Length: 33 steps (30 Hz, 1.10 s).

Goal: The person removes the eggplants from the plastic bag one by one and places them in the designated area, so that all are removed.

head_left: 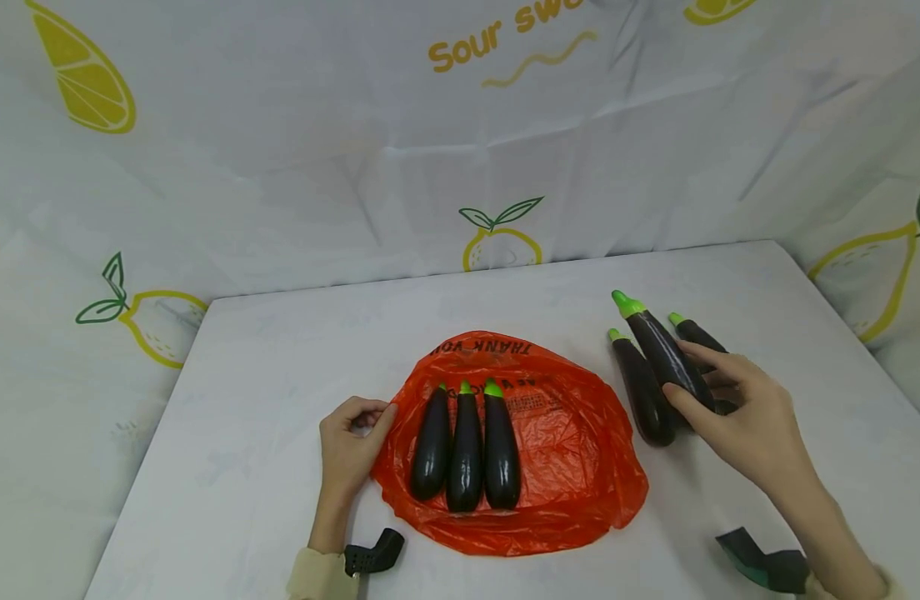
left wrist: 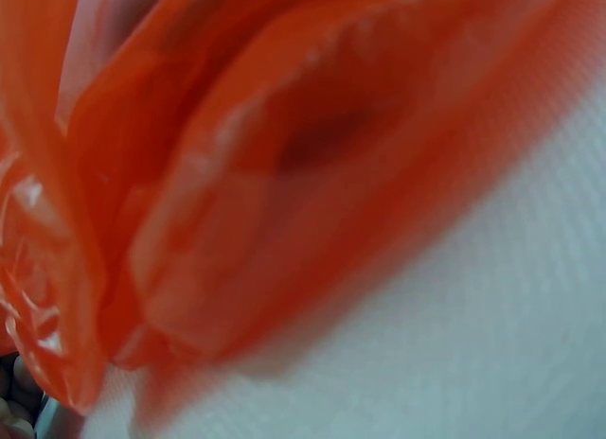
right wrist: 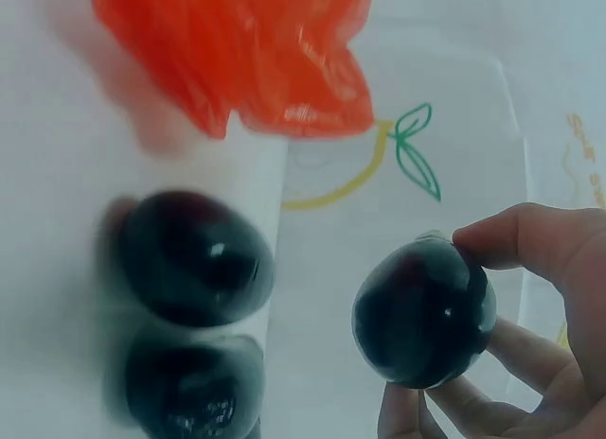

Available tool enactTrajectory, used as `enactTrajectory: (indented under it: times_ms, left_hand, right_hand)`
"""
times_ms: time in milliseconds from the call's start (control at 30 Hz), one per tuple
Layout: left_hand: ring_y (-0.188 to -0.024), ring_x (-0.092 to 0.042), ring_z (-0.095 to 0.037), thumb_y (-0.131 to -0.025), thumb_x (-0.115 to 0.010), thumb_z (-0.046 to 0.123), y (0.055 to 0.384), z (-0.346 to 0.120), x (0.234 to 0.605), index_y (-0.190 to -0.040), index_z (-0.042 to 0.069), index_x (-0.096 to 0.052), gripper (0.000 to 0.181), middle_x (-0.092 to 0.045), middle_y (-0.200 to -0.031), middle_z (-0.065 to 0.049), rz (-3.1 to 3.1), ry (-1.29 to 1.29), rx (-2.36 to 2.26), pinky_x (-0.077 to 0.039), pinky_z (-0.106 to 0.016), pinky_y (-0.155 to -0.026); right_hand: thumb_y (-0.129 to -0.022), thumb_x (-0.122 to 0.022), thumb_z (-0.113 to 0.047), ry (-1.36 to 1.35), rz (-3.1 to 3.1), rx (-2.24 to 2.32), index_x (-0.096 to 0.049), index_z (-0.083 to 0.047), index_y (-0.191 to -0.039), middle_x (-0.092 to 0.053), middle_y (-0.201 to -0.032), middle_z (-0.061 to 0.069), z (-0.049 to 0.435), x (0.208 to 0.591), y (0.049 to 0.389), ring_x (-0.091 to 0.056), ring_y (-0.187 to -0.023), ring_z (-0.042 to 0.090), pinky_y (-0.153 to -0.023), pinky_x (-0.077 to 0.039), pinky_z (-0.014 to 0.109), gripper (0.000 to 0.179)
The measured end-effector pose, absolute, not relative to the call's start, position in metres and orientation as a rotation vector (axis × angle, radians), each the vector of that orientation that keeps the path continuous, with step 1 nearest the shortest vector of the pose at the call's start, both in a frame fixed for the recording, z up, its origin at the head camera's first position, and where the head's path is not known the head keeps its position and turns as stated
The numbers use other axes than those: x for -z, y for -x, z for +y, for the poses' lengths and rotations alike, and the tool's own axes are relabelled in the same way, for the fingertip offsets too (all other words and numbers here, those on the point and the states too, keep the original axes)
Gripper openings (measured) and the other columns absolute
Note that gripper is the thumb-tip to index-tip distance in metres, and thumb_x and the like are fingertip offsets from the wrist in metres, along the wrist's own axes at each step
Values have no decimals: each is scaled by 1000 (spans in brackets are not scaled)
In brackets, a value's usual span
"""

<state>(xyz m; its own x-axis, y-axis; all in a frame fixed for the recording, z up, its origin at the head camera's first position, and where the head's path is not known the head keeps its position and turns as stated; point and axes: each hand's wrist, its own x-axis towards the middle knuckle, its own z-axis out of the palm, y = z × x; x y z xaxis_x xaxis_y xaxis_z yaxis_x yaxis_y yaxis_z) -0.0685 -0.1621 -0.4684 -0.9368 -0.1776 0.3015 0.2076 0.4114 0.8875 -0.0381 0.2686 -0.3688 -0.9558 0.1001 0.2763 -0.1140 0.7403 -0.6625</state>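
My left hand [head_left: 352,442] pinches the left rim of a red plastic bag [head_left: 568,467] that lies spread open on the table; the bag's folds [left wrist: 218,202] fill much of the left wrist view. Inside it, three dark eggplants [head_left: 465,454] with green stems lie side by side, towards the left. Off to the bag's right, my right hand [head_left: 760,417] grips another eggplant [head_left: 666,350] between thumb and fingers, its stem pointing away. In the right wrist view this eggplant [right wrist: 424,311] is held apart from two others [right wrist: 197,257] on the table.
One loose eggplant [head_left: 642,392] lies left of the right hand, and another [head_left: 696,333] sits partly hidden behind it. A white cloth with lemon prints [head_left: 317,167] hangs behind the white table [head_left: 242,417]. Black straps [head_left: 373,552] sit at both wrists.
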Motion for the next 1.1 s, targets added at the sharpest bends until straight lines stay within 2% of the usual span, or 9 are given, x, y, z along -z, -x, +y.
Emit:
enactTrajectory:
  times_ms: [300, 400, 500, 667, 767, 933, 1000, 1033, 1100]
  left_hand:
    - [-69, -55, -7, -85, -79, 5, 69, -162, 469, -84, 14, -79, 9, -67, -73, -2, -2308, 38, 1552, -47, -16, -64]
    - [-69, -55, -7, -85, -79, 5, 69, -162, 469, -84, 13, -79, 8, -67, -73, -2, -2314, 33, 1544, -47, -16, -64]
    - [-69, -55, -6, -86, -79, 6, 68, -162, 469, -85, 13, -79, 7, -67, -73, -1, -2320, 29, 1536, -47, -16, -64]
    - [-69, -55, -7, -85, -79, 5, 68, -162, 468, -85, 12, -79, 7, -67, -73, -2, -2315, 39, 1542, -47, -16, -64]
    - [-69, -55, -6, -85, -79, 5, 69, -162, 468, -85, 12, -79, 7, -67, -73, -2, -2312, 43, 1546, -47, -16, -64]
    - [-69, -55, -6, -85, -80, 5, 69, -163, 469, -85, 13, -79, 8, -67, -73, -2, -2315, 45, 1539, -47, -16, -64]
    - [-69, -55, -6, -85, -80, 6, 69, -163, 469, -85, 12, -79, 7, -67, -73, -2, -2316, 45, 1537, -47, -16, -64]
    - [-69, -55, -6, -85, -79, 6, 69, -163, 469, -85, 12, -79, 6, -67, -73, -2, -2318, 44, 1537, -47, -16, -64]
    - [-69, -55, -6, -85, -80, 6, 69, -163, 469, -85, 12, -79, 5, -67, -73, -2, -2319, 43, 1537, -47, -16, -64]
  right_hand:
    - [-84, -78, -4, 52, -2609, -1026, -65, -2, -133, -65, -121, 27, 293, 372, 45, -42, -84, -23, -72, -36, -5, 51]
    - [-85, -77, -6, 87, -2596, -1030, -65, -3, -134, -66, -119, -4, 303, 372, 48, -44, -86, -22, -74, -36, -4, 51]
    - [-86, -77, -8, 122, -2589, -1026, -65, -3, -134, -49, -113, -32, 312, 373, 50, -44, -87, -22, -75, -36, -4, 50]
    - [-86, -76, -8, 152, -2573, -1017, -65, 0, -134, -39, -105, -47, 325, 376, 54, -43, -85, -23, -73, -35, -4, 49]
    - [-86, -76, -8, 173, -2572, -1001, -64, 1, -134, -38, -103, -48, 332, 379, 56, -42, -84, -24, -72, -35, -3, 49]
    - [-88, -74, -12, 240, -2606, -959, -63, 0, -136, -34, -102, -47, 345, 383, 60, -37, -82, -27, -59, -37, 2, 50]
    - [-88, -72, -13, 257, -2615, -932, -63, 0, -135, -40, -104, -40, 350, 384, 62, -35, -80, -27, -55, -36, 4, 50]
    - [-88, -72, -13, 262, -2618, -917, -63, 1, -135, -49, -106, -32, 351, 385, 63, -34, -80, -28, -54, -36, 4, 49]
    - [-88, -70, -12, 273, -2636, -895, -63, 2, -134, -65, -111, -9, 355, 386, 65, -31, -80, -28, -53, -35, 5, 49]
